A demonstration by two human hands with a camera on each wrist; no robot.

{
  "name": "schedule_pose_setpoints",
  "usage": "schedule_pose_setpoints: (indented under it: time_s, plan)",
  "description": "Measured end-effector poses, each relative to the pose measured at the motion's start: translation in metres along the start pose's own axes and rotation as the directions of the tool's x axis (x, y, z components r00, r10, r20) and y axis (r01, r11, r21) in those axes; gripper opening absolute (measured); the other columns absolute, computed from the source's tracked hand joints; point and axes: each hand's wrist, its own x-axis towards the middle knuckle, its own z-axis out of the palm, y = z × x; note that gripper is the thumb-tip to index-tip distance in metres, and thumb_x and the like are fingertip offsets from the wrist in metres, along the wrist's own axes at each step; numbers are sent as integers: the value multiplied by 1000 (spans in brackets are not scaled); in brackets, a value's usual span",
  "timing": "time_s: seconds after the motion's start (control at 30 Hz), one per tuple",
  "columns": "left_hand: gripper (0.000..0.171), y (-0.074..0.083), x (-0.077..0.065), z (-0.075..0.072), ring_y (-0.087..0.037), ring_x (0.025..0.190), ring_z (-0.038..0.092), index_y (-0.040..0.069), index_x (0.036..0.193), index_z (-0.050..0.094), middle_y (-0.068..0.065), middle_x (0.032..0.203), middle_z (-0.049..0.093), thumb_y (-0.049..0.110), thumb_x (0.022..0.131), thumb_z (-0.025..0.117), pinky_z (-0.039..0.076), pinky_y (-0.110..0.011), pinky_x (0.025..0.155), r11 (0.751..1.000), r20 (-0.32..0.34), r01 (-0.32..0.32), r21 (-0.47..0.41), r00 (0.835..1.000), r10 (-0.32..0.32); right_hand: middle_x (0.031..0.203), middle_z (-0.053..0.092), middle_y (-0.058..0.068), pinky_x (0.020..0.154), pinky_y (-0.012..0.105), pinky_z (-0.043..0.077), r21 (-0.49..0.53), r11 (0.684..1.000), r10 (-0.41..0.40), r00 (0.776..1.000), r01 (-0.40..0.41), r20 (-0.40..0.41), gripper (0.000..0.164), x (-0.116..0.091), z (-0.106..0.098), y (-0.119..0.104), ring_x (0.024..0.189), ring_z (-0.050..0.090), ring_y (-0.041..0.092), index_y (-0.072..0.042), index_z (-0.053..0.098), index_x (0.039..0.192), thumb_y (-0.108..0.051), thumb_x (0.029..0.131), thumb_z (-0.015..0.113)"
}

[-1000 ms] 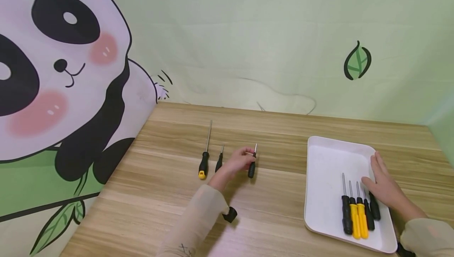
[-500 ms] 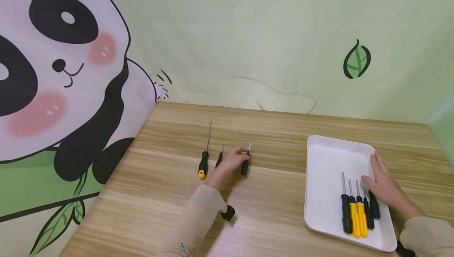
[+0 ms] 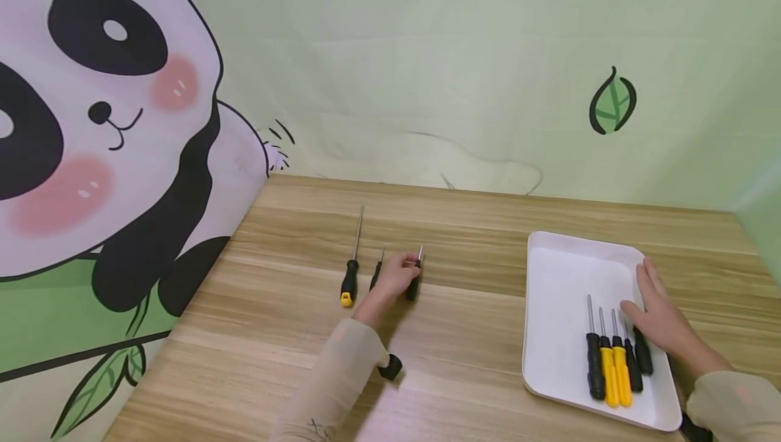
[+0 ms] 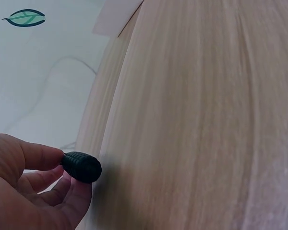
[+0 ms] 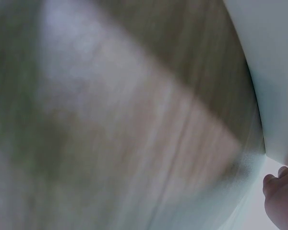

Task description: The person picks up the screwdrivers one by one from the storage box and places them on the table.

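My left hand (image 3: 393, 280) pinches a small black screwdriver (image 3: 413, 289) between thumb and fingers, its metal tip pointing away. Up close in the left wrist view, the ribbed handle (image 4: 81, 166) juts from the fingertips. Just left of that hand lies another small black screwdriver (image 3: 375, 275), partly behind the wrist. Beyond it is a long-shafted screwdriver (image 3: 350, 279) with a yellow handle end. My right hand (image 3: 662, 323) rests with fairly straight fingers at the right rim of the white tray (image 3: 558, 293). Several screwdrivers lie inside, including a yellow-handled one (image 3: 622, 374).
The wooden table (image 3: 464, 374) runs back to a pale green wall cloth (image 3: 500, 89) with leaf prints. A printed panda (image 3: 140, 116) covers the left side. The tray's raised wall borders its screwdrivers at the right of the table.
The left hand has moved slightly left with the small black screwdriver, bringing it nearer the two lying on the table. The right hand has stayed at the tray's rim.
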Motion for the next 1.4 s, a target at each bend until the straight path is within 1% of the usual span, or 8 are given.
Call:
schedule_pose_setpoints:
  time_s: [0.07, 0.17, 0.3, 0.47, 0.7, 0.87, 1.17, 1.4]
  plan:
    - [27, 5, -5, -1, -23, 92, 56, -1, 109, 56, -16, 103, 60, 2, 82, 52, 47, -31, 76, 999, -30, -4, 48, 1000, 5, 142, -23, 21, 101, 59, -3, 1, 1000, -7, 1000, 7, -5, 70, 0, 0, 0, 130, -17, 39, 9, -10, 135, -20, 92, 37]
    - [27, 10, -11, -3, -23, 94, 56, 1, 109, 57, -15, 104, 61, 4, 83, 53, 47, -31, 76, 993, -67, 8, 119, 998, 0, 142, -23, 21, 102, 59, -3, 4, 1000, -11, 1000, 11, -7, 69, 0, 0, 0, 130, -17, 39, 9, -10, 135, -20, 92, 37]
    - [26, 13, -15, -6, -25, 100, 55, 5, 108, 59, -13, 107, 61, 6, 83, 53, 46, -34, 81, 982, -99, 18, 189, 995, 0, 142, -24, 21, 102, 59, -5, 12, 1000, -10, 1000, 10, 2, 70, 0, -1, -1, 130, -18, 39, 9, -11, 134, -20, 92, 36]
    - [25, 12, -15, -8, -26, 103, 54, 5, 107, 60, -14, 107, 60, 6, 83, 53, 44, -38, 85, 972, -120, 14, 234, 993, 15, 141, -24, 22, 102, 59, -5, 15, 1000, -13, 1000, 12, 10, 70, -1, -2, -1, 130, -18, 39, 9, -12, 134, -20, 92, 36]
    - [25, 9, -15, -9, -26, 102, 55, 5, 105, 60, -12, 105, 62, 6, 81, 53, 42, -39, 87, 949, -160, 5, 314, 986, 47, 141, -24, 22, 101, 59, -4, 15, 1000, -8, 1000, 8, 9, 70, -1, -2, -2, 130, -18, 40, 9, -11, 134, -21, 92, 36]
    - [26, 9, -17, -10, -26, 103, 55, 5, 106, 60, -12, 106, 62, 6, 81, 51, 41, -40, 87, 935, -170, 4, 355, 984, 60, 141, -23, 23, 102, 59, -4, 7, 1000, -15, 1000, 15, 0, 69, -1, -2, -2, 130, -18, 40, 10, -11, 134, -20, 92, 36]
    - [25, 11, -21, -9, -25, 94, 58, 7, 104, 61, -8, 101, 64, 5, 81, 50, 46, -37, 77, 895, -202, 0, 447, 974, 101, 142, -23, 22, 101, 59, -3, 7, 1000, -12, 1000, 12, -9, 70, -1, -1, -2, 130, -17, 40, 10, -10, 134, -20, 92, 37]
    - [22, 15, -23, -9, -26, 91, 59, 6, 102, 62, -9, 99, 65, 5, 82, 52, 47, -37, 74, 862, -207, 5, 507, 971, 117, 142, -23, 22, 101, 59, -3, 3, 1000, -9, 1000, 9, -13, 70, 0, 0, -1, 130, -17, 40, 10, -10, 134, -20, 92, 37]
